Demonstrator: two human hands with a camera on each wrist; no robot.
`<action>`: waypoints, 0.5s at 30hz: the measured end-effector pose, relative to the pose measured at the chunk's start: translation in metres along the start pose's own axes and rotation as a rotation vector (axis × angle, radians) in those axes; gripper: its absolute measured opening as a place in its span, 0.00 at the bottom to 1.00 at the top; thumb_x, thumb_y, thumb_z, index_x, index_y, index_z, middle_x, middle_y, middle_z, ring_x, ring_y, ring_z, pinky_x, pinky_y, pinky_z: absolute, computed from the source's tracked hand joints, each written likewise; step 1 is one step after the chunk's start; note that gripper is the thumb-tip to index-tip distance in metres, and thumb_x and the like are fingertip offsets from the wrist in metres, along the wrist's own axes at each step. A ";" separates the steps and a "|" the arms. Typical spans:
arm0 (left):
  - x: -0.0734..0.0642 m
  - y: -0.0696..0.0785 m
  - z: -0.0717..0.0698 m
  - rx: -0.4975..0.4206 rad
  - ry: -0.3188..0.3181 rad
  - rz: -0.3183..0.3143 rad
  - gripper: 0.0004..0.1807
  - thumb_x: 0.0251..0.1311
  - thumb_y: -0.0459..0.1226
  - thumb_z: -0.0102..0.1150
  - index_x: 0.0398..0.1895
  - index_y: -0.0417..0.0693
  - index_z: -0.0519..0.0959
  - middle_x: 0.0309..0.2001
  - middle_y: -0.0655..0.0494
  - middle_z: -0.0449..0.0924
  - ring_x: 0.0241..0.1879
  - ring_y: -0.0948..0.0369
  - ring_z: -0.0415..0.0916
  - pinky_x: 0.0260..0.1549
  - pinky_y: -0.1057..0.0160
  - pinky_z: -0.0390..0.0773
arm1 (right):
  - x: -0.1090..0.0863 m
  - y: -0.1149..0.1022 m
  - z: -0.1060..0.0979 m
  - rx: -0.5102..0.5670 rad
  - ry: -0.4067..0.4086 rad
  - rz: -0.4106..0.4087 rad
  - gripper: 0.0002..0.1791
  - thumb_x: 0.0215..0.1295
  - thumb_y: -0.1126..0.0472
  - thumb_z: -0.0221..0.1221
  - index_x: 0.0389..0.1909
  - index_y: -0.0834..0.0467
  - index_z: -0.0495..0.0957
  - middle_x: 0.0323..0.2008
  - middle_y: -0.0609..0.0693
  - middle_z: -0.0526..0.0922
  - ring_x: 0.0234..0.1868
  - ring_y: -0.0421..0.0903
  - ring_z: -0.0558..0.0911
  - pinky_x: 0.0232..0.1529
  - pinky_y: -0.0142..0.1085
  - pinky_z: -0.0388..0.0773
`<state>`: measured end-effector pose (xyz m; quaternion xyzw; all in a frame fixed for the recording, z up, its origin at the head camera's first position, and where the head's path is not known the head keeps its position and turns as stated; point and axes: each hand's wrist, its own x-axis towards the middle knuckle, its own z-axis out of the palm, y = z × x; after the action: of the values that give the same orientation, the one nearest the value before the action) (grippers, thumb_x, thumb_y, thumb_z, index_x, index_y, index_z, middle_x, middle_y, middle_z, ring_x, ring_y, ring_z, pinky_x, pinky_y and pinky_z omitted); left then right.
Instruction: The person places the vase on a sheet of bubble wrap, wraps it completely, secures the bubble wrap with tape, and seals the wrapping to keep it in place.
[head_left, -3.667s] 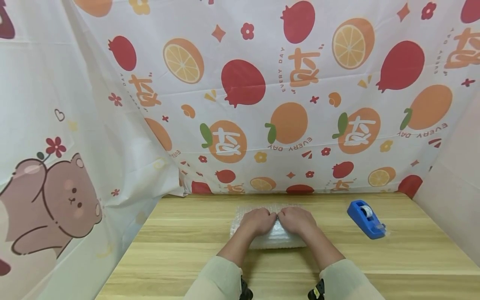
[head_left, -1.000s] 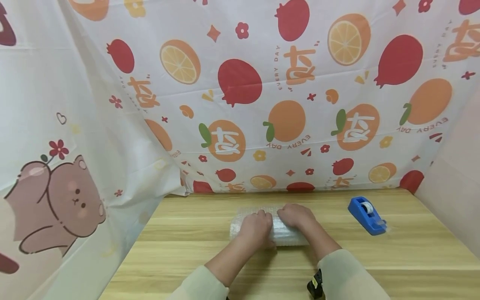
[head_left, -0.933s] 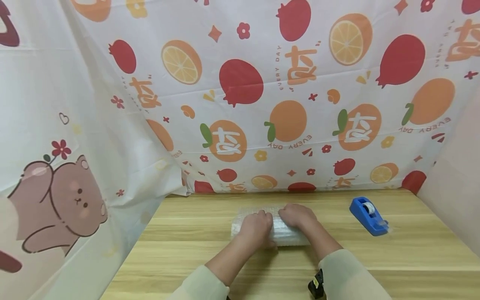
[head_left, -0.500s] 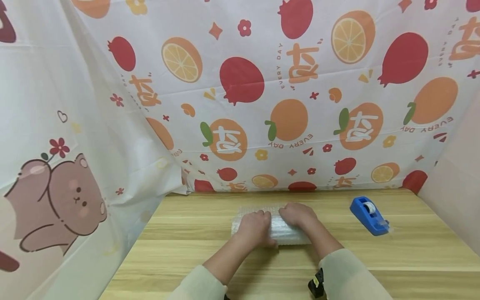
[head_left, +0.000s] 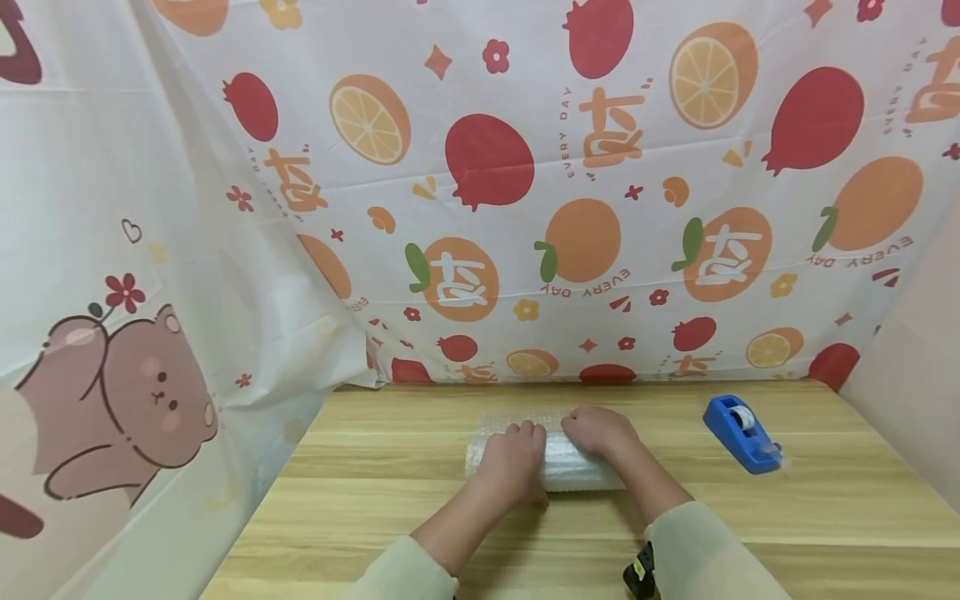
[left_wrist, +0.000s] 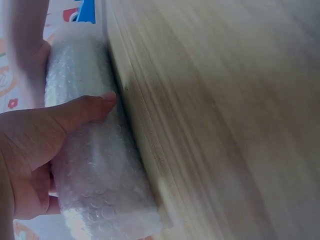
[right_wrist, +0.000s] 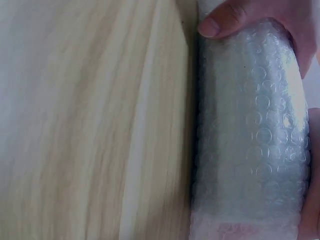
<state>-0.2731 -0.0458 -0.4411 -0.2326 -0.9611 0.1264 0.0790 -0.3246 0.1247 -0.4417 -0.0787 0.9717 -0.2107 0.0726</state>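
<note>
A roll-shaped bundle of bubble wrap point(head_left: 573, 471) lies crosswise on the wooden table, a loose-looking flat edge showing behind it. My left hand point(head_left: 512, 460) grips it left of the middle. In the left wrist view the thumb point(left_wrist: 95, 107) presses across the bundle's near side, while the fingers go round its far side. My right hand point(head_left: 600, 431) holds the top and far side of the right half, its fingers curled down and mostly hidden. In the right wrist view it shows only as a strip at the right edge. What the wrap point(right_wrist: 250, 120) encloses is hidden.
A blue tape dispenser point(head_left: 742, 433) with a roll of clear tape stands at the right of the table point(head_left: 360, 517), a tape end sticking out toward the near side. Behind hangs a white fruit-print cloth point(head_left: 510, 250); a bear-print cloth point(head_left: 150, 392) hangs at left.
Earlier, both hands met in the middle on top of the wrap. The left hand has since moved lower, with its thumb on the near side. Over the last second the hands barely move.
</note>
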 end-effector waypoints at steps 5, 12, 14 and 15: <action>0.003 0.000 0.003 -0.046 -0.029 -0.026 0.44 0.30 0.63 0.77 0.47 0.46 0.71 0.42 0.52 0.76 0.43 0.55 0.76 0.35 0.56 0.80 | 0.000 0.002 0.009 -0.081 0.189 -0.098 0.15 0.70 0.52 0.48 0.36 0.50 0.83 0.37 0.46 0.84 0.38 0.47 0.80 0.45 0.51 0.76; 0.009 -0.002 0.005 -0.148 -0.070 -0.049 0.48 0.29 0.60 0.79 0.53 0.44 0.70 0.50 0.48 0.76 0.51 0.51 0.75 0.48 0.49 0.78 | -0.010 -0.003 0.015 -0.261 0.659 -0.351 0.08 0.64 0.59 0.57 0.35 0.51 0.85 0.36 0.46 0.87 0.42 0.50 0.82 0.47 0.52 0.77; 0.011 -0.004 0.005 -0.176 -0.081 -0.051 0.49 0.29 0.59 0.80 0.54 0.44 0.70 0.51 0.48 0.76 0.52 0.50 0.75 0.48 0.48 0.78 | -0.013 -0.007 0.016 -0.243 0.696 -0.404 0.07 0.63 0.60 0.58 0.34 0.52 0.86 0.35 0.46 0.88 0.40 0.50 0.83 0.43 0.50 0.79; 0.013 -0.005 0.005 -0.190 -0.083 -0.052 0.49 0.28 0.59 0.80 0.54 0.44 0.70 0.51 0.48 0.76 0.52 0.50 0.74 0.48 0.48 0.78 | -0.014 -0.009 0.017 -0.221 0.686 -0.423 0.07 0.63 0.61 0.59 0.35 0.53 0.86 0.35 0.47 0.88 0.39 0.50 0.84 0.42 0.49 0.79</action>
<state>-0.2873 -0.0452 -0.4436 -0.2087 -0.9769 0.0420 0.0197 -0.3070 0.1126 -0.4521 -0.2093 0.9187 -0.1296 -0.3088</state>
